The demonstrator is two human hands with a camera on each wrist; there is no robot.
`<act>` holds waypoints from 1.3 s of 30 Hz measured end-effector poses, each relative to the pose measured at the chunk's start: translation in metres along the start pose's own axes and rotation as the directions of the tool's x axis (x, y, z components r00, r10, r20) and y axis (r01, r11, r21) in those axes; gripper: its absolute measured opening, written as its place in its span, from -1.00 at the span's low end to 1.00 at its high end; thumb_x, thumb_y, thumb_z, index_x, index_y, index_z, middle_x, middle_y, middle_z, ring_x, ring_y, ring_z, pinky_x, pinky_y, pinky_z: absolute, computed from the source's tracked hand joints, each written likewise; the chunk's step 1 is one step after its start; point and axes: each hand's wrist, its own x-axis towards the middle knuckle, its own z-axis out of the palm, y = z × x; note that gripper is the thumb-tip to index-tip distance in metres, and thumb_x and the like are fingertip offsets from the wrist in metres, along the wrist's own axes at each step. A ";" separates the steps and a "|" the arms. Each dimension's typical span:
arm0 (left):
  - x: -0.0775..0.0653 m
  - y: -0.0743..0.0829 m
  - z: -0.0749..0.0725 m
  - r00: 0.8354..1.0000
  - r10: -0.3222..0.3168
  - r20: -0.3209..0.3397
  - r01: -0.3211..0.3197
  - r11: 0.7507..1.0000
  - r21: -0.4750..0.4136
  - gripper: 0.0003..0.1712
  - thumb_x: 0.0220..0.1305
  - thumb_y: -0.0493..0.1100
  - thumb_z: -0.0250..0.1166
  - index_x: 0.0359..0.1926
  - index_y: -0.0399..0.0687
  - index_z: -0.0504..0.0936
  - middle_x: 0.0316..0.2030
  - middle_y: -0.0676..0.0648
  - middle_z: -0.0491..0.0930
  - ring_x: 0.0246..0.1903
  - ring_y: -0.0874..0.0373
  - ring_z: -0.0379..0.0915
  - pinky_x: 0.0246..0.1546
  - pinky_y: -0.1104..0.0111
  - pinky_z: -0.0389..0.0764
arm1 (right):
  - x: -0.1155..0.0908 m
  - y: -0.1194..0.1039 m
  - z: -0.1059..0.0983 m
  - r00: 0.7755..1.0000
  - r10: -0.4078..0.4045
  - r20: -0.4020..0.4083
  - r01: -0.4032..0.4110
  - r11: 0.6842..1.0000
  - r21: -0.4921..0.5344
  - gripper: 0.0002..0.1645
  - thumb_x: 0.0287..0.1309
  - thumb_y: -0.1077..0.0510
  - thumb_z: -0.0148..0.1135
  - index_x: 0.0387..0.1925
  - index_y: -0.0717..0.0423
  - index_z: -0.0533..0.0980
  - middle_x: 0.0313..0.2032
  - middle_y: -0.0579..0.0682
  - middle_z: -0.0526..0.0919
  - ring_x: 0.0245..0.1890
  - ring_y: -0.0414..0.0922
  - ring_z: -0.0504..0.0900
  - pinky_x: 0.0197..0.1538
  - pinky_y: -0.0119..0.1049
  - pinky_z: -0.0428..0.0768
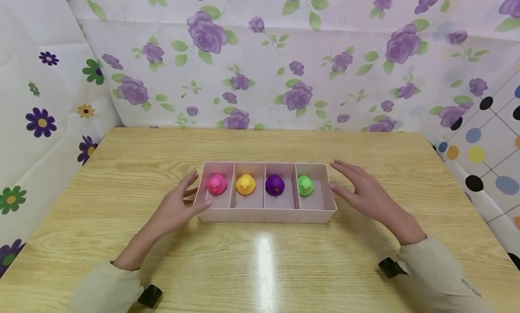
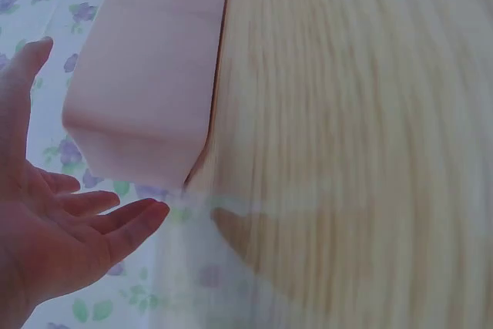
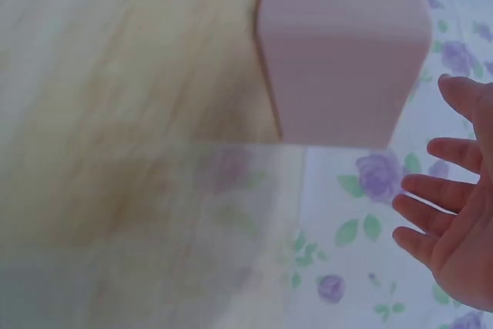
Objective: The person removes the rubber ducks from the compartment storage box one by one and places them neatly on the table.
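Note:
A pale pink box [image 1: 264,216] with four compartments in a row lies on the wooden table. From left to right its compartments hold a pink duck [image 1: 217,184], a yellow duck [image 1: 245,185], a purple duck [image 1: 275,185] and a green duck [image 1: 305,186]. My left hand [image 1: 174,209] is at the box's left end, fingers spread, its thumb overlapping the front left corner in the head view. At the right end my right hand [image 1: 367,193] is spread with fingertips close to the rim. Both wrist views show bare palms facing the box ends.
The wooden table [image 1: 264,263] reaches back to a wall sheet with purple roses [image 1: 298,96]. Flower-patterned sheeting [image 1: 40,123] hangs on the left, and a dotted sheet [image 1: 475,155] on the right. A black wrist strap piece [image 1: 150,296] hangs under the left sleeve.

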 end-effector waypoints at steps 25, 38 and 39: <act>0.005 -0.007 0.015 0.999 -0.028 0.018 0.031 0.986 -0.162 0.14 0.12 -0.12 0.45 0.53 -0.13 -0.12 0.47 -0.24 -0.06 0.35 -0.32 0.03 0.23 -0.08 0.26 | 0.056 -0.031 0.007 0.970 -0.101 0.223 0.068 0.986 0.152 -0.46 0.12 0.25 0.37 0.15 0.33 0.50 0.03 0.20 0.62 0.01 0.14 0.58 0.04 0.02 0.54; 0.008 -0.003 0.014 0.999 -0.020 0.026 0.024 0.989 -0.147 0.18 0.11 -0.05 0.46 0.54 -0.04 -0.14 0.45 -0.30 -0.02 0.32 -0.28 0.11 0.19 -0.05 0.32 | 0.070 -0.034 0.018 0.949 -0.098 0.300 0.061 0.990 0.130 -0.62 0.07 0.36 0.34 -0.02 0.33 0.59 -0.09 0.16 0.67 -0.06 0.11 0.64 0.00 -0.06 0.59; 0.008 -0.003 0.014 0.999 -0.022 0.028 0.026 0.988 -0.151 0.18 0.11 -0.06 0.46 0.54 -0.04 -0.14 0.45 -0.30 -0.01 0.32 -0.28 0.12 0.18 -0.05 0.33 | 0.070 -0.034 0.019 0.950 -0.103 0.296 0.071 0.991 0.118 -0.66 0.06 0.36 0.35 -0.06 0.31 0.61 -0.16 0.12 0.69 -0.12 0.06 0.65 -0.04 -0.09 0.60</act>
